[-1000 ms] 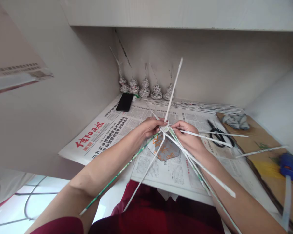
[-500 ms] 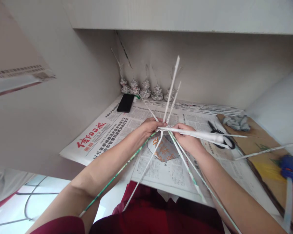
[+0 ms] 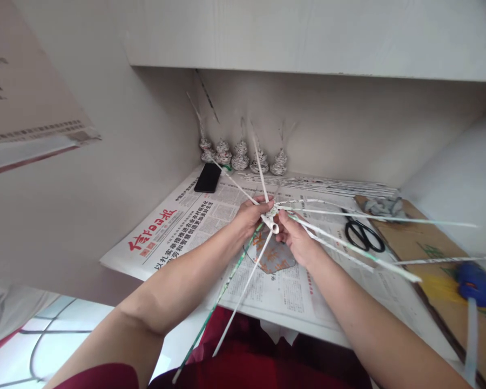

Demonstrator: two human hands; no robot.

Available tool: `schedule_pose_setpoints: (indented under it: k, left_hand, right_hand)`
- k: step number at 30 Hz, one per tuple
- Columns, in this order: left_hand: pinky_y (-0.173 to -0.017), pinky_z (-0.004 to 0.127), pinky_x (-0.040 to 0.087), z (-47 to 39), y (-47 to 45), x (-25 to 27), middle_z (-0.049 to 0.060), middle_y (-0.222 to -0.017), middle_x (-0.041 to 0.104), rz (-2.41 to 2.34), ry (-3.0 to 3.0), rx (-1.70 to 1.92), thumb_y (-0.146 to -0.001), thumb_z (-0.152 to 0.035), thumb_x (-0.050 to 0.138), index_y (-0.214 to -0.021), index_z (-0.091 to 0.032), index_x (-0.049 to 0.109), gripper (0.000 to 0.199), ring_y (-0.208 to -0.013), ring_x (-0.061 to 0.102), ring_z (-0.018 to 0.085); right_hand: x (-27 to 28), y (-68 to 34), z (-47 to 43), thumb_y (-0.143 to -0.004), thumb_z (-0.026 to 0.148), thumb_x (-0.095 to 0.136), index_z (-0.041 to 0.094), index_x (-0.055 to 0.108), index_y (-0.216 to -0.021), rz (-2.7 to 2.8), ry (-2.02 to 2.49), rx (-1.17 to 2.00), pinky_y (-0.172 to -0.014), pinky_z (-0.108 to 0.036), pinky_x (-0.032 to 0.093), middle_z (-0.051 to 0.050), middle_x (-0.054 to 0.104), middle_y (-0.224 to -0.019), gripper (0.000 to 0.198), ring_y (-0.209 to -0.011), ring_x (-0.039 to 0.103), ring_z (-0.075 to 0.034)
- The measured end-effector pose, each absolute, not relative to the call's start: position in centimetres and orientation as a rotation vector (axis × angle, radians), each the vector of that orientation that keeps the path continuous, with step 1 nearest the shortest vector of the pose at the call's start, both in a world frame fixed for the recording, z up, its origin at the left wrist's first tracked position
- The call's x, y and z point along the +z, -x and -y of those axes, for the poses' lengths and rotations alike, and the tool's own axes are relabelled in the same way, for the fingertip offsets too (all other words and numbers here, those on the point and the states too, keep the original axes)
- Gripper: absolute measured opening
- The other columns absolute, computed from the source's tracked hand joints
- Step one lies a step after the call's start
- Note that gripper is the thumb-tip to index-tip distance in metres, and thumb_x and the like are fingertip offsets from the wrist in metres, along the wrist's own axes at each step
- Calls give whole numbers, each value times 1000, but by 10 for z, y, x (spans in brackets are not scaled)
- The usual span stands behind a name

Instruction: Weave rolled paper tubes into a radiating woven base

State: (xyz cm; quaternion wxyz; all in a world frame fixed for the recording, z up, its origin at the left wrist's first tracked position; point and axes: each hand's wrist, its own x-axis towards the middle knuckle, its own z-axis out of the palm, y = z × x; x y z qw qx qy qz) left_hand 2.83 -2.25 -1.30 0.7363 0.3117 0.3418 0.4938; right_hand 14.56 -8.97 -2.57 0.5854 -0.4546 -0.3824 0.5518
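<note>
Rolled paper sticks (image 3: 243,292) fan out from a crossing point (image 3: 270,209) over the newspaper, some plain white, some with green stripes. My left hand (image 3: 251,215) pinches that crossing from the left, its thumb on top. From the other side my right hand (image 3: 296,232) closes its thumb and fingers on the sticks near the same spot. A thicker white paper tube (image 3: 272,224) lies at the crossing with its round end facing me. Several sticks stretch right, over my right hand. Below the hands, a grey patch with orange characters (image 3: 270,256) is on the newspaper.
Several gourd-shaped woven paper pieces (image 3: 240,156) line the back wall. Near them are a black phone (image 3: 208,178) and a stack of paper sticks (image 3: 328,186). Black scissors (image 3: 363,235), cardboard (image 3: 437,248) and a blue glue gun (image 3: 476,281) sit at right. A shelf (image 3: 299,38) overhangs the back.
The crossed sticks have turned: those that stood upright now point right, and the thick tube swung from pointing right to pointing its end at me. Both hands stay at the crossing.
</note>
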Motion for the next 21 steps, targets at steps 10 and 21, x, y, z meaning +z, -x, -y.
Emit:
schedule_pose_setpoints:
  k: [10, 21]
  left_hand:
    - [-49, 22, 46, 37, -37, -15, 0, -60, 63, -729, -791, 1131, -62, -23, 81, -76, -13, 61, 26, -50, 57, 11]
    - [-43, 19, 39, 30, -36, -20, -3, -56, 59, -714, -745, 1077, -67, -26, 78, -74, -15, 59, 23, -45, 50, 7]
  right_hand:
    - [-27, -130, 87, -64, 57, 74, 19, 67, -80, 748, 1204, 935, -45, -27, 40, -2, 67, -71, 42, -53, 54, -14]
    - [-20, -130, 86, -59, 42, 81, 17, 65, -72, 658, 1186, 884, -41, -24, 34, 2, 62, -61, 32, -48, 51, -11]
